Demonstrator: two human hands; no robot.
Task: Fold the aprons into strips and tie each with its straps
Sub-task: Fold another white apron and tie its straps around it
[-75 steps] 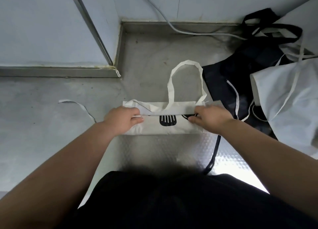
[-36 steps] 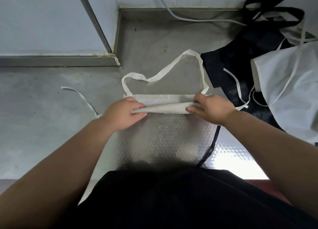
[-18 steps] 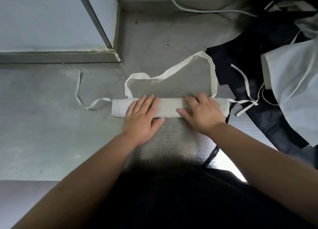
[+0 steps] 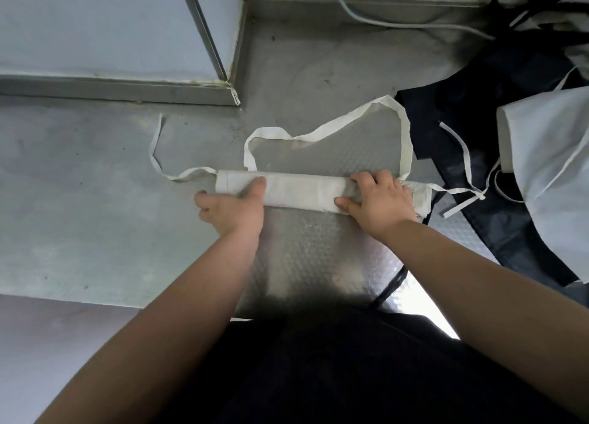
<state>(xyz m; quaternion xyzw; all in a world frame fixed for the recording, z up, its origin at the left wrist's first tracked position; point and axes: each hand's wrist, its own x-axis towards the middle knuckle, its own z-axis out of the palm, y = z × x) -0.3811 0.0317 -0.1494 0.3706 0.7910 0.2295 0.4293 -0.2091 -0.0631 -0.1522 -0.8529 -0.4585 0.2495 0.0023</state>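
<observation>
Grey metal table runs into a wall corner, with a shiny dimpled metal sheet laid on its near part. Along the far edge of that sheet lies the cream cloth apron, already folded into a long narrow strip running left to right.

My right grip is closed around the strip near its right end, fingers curled over the far edge and thumb at the near edge. My left grip presses its thumb flat on top near the left end. Its other fingers curl at the near edge, and I cannot tell whether they reach under the cloth.

The wide cream neck loop sprawls beyond the strip. The thin left waist strap trails off the left end. The thin right waist strap lies over the heap of dark fabric aprons, beside a pale white apron.

As I judge it, the folding is done and tying comes next. To do it well, I should pin the layers with one grip so they cannot spring open and tuck the neck loop along the strip. I should lift the right strap clear of the dark heap, then draw each waist strap snugly around the middle.
</observation>
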